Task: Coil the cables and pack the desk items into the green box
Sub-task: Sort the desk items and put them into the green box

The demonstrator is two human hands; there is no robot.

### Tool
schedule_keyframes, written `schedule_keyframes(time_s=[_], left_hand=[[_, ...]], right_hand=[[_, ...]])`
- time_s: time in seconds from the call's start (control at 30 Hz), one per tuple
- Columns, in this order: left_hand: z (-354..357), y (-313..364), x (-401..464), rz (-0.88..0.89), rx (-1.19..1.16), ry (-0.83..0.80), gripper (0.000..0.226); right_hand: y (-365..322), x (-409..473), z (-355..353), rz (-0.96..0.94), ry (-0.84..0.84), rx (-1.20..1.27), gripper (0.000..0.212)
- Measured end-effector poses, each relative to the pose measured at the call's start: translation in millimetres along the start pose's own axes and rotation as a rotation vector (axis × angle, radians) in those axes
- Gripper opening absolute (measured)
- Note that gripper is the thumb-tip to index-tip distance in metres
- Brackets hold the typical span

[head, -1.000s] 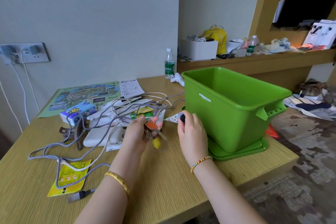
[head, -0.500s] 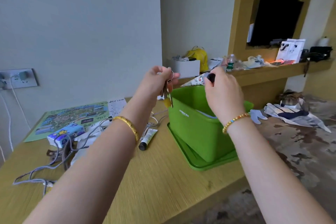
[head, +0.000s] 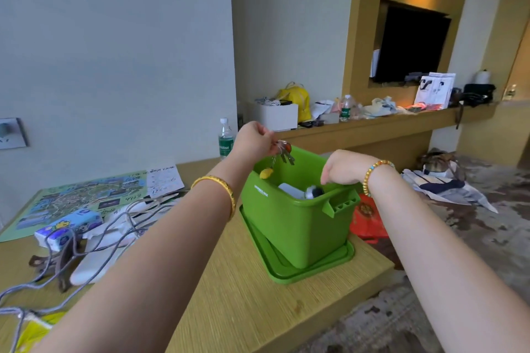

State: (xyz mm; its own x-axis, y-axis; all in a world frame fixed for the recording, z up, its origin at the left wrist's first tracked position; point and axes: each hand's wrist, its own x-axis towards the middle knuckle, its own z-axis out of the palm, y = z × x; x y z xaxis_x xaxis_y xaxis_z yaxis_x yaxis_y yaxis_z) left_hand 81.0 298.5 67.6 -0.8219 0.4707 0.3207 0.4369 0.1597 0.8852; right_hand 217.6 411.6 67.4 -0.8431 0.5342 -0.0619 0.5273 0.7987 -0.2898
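Between the pinched fingertips (head: 265, 135) of the left hand (head: 252, 142) hangs a bunch of keys (head: 285, 150), held by its ring, with a small yellow charm (head: 266, 173) dangling lower on a short chain. Thumb and forefinger are closed on the ring; the other fingers curl loosely behind. Directly under the keys is the open mouth of the green box (head: 298, 223), so they are already over the place they belong.

Just to the right, the right hand (head: 342, 167) hovers over the near rim of the box, fingers curled downward. Whether it holds anything I cannot tell; below it inside the box lies a white tube with a dark cap (head: 311, 191).

The keys look light, rigid and noisy, likely to swing on the ring, so the ring is the sound place to hold; dropping them from low should do no harm.

Farther left of the fingers, well apart on the desk (head: 243, 304), lie grey cables (head: 94, 249), uncoiled and tangled over a tissue pack (head: 66, 231). They look limp and springy, best gathered near a plug end and looped hand over hand. A map (head: 80, 198) lies beyond.
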Motion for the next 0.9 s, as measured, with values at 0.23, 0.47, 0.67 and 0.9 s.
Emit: schedule_keyframes(time_s=[0.23, 0.47, 0.67, 0.9], left_hand=[[13, -12, -1, 0.022, 0.237, -0.086, 0.024], [9, -11, -12, 0.130, 0.574, -0.207, 0.026], [-36, -27, -29, 0.274, 0.500, 0.083, 0.023], [-117, -100, -95, 0.196, 0.547, 0.234, 0.021]], right_hand=[[7, -5, 0, -0.043, 0.067, 0.058, 0.048], [-1, 1, 10, -0.097, 0.185, 0.070, 0.044], [-48, 1, 34, -0.328, 0.565, 0.144, 0.037], [-139, -9, 129, -0.647, 0.620, 0.328, 0.032]])
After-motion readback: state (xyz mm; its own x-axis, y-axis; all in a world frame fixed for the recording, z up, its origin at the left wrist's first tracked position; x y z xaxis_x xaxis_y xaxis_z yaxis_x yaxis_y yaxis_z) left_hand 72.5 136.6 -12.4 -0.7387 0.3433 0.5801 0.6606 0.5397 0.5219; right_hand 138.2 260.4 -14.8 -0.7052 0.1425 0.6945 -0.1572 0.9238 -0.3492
